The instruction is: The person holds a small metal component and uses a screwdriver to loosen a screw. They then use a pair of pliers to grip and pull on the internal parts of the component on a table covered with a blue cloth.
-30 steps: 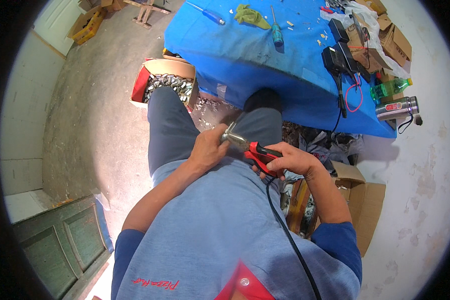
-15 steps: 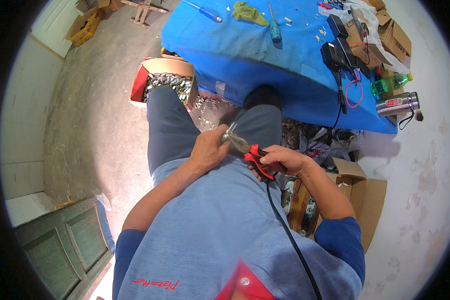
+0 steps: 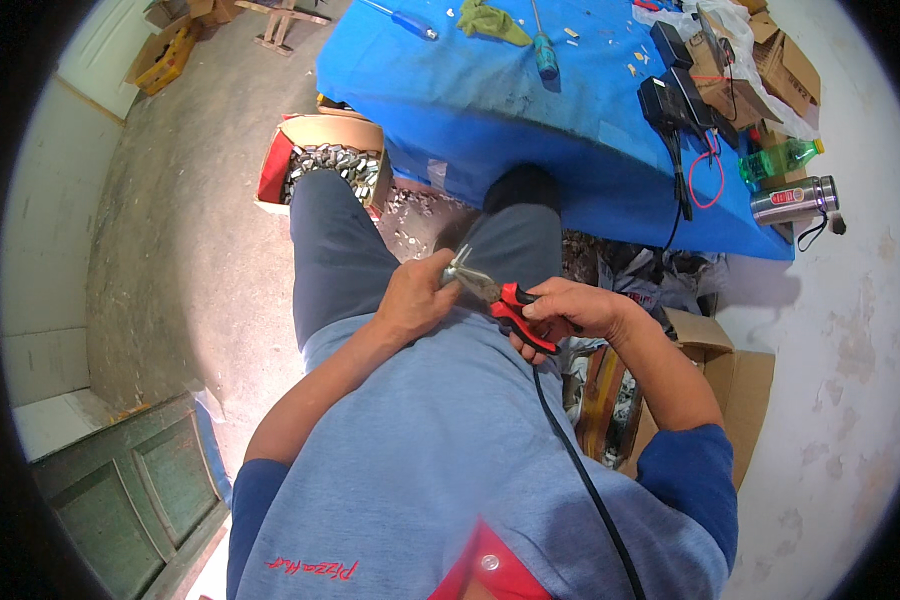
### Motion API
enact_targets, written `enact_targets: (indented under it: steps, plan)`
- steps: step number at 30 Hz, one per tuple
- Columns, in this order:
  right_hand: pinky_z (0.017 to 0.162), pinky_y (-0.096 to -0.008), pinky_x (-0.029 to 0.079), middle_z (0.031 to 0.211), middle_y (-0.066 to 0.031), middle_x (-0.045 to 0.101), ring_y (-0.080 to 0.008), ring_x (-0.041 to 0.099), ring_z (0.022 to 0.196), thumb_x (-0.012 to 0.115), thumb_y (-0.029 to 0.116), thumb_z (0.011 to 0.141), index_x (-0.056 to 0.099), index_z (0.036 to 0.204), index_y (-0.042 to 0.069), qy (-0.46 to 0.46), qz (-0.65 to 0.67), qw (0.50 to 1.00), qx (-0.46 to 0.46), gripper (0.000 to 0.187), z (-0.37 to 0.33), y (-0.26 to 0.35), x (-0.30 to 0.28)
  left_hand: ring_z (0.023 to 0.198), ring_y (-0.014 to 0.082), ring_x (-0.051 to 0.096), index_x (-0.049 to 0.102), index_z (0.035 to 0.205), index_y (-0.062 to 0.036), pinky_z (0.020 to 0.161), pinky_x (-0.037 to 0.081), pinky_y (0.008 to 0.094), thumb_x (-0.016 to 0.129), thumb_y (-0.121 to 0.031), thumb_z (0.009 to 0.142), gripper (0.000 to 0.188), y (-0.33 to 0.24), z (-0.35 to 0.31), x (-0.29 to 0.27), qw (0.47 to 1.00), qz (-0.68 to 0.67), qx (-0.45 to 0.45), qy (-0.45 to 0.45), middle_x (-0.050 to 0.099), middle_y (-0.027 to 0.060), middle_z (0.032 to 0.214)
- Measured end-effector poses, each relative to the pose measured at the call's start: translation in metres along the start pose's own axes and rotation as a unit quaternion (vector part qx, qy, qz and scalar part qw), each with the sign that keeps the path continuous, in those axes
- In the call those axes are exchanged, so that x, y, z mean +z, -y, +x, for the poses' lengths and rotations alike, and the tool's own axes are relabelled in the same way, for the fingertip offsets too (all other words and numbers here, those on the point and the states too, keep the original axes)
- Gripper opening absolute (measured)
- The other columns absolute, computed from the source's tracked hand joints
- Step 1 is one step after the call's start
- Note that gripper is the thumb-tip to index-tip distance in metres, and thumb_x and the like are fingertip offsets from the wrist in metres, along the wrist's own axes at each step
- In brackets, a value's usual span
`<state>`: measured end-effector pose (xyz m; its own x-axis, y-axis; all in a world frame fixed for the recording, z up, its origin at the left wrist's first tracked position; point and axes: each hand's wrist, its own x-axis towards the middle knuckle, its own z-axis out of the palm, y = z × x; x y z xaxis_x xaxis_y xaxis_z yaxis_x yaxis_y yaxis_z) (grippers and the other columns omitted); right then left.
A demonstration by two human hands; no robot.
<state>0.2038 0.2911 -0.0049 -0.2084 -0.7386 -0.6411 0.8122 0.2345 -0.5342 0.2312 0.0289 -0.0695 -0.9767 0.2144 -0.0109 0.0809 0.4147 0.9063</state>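
Over my lap, my left hand (image 3: 416, 297) is closed around a small shiny metal piece (image 3: 456, 268), whose exact kind I cannot make out. My right hand (image 3: 578, 309) grips the red-and-black handles of a pair of pliers (image 3: 511, 315). The pliers' metal jaws point left and meet the metal piece at my left fingertips. Whether the jaws are fully closed on it is too small to tell. Part of the piece is hidden by my left fingers.
Ahead is a table with a blue cover (image 3: 450, 110), bearing screwdrivers (image 3: 544, 55), a green cloth (image 3: 492, 22) and black power adapters (image 3: 662, 105). A box of small metal parts (image 3: 335, 160) stands by my left knee. A black cable (image 3: 582, 470) crosses my shirt.
My right hand and the pliers' handles have shifted slightly to the right, with the right elbow a little farther out. My left hand stays nearly still on the metal piece.
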Motion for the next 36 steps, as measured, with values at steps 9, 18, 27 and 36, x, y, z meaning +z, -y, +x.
enact_targets:
  steps: [9, 18, 27, 36]
  plan:
    - [0.062, -0.0282, 0.055, 0.088, -0.0120, 0.067, -0.0173, 0.066, 0.073, 0.062, 0.028, 0.095, 0.061, 0.117, -0.005, -0.042, 0.005, 0.999, -0.030, 0.039, 0.006, -0.012, 0.012, 0.059, 0.0169, 0.049, 0.063, 0.095, 0.0032, 0.057, 0.043, 0.0355, 0.063, -0.007, 0.083, 0.015, -0.003, 0.000, -0.004, 1.000, -0.010, -0.005, 0.027, 0.053, 0.0167, 0.065]
    - [0.078, -0.0454, 0.051, 0.085, -0.0252, 0.064, -0.0420, 0.062, 0.080, 0.060, 0.020, 0.089, 0.062, 0.098, -0.002, -0.438, -0.562, 0.620, -0.328, 0.024, 0.037, -0.038, 0.020, 0.062, 0.0092, 0.044, 0.059, 0.085, 0.0035, 0.055, 0.039, 0.0315, 0.065, -0.018, 0.094, 0.024, -0.003, -0.001, -0.003, 0.991, -0.111, -0.065, 0.025, 0.052, 0.0010, 0.064]
    - [0.073, -0.0264, 0.046, 0.092, -0.0032, 0.065, -0.0109, 0.057, 0.080, 0.059, 0.013, 0.087, 0.064, 0.114, -0.001, -0.280, -0.266, 0.916, -0.112, 0.031, 0.000, -0.002, 0.021, 0.063, 0.0058, 0.038, 0.058, 0.084, 0.0000, 0.053, 0.033, 0.0280, 0.067, -0.025, 0.096, 0.029, -0.005, -0.003, -0.008, 0.988, -0.142, -0.053, 0.006, 0.044, -0.0045, 0.065]
    - [0.079, -0.0500, 0.047, 0.091, -0.0272, 0.064, -0.0449, 0.062, 0.089, 0.053, 0.021, 0.085, 0.055, 0.117, 0.000, -0.287, -0.441, 0.840, -0.134, 0.038, 0.006, 0.003, 0.051, 0.063, 0.0049, 0.039, 0.062, 0.089, -0.0002, 0.054, 0.033, 0.0257, 0.065, -0.019, 0.097, 0.021, -0.007, -0.004, -0.005, 0.987, -0.153, -0.055, -0.010, 0.047, -0.0058, 0.067]
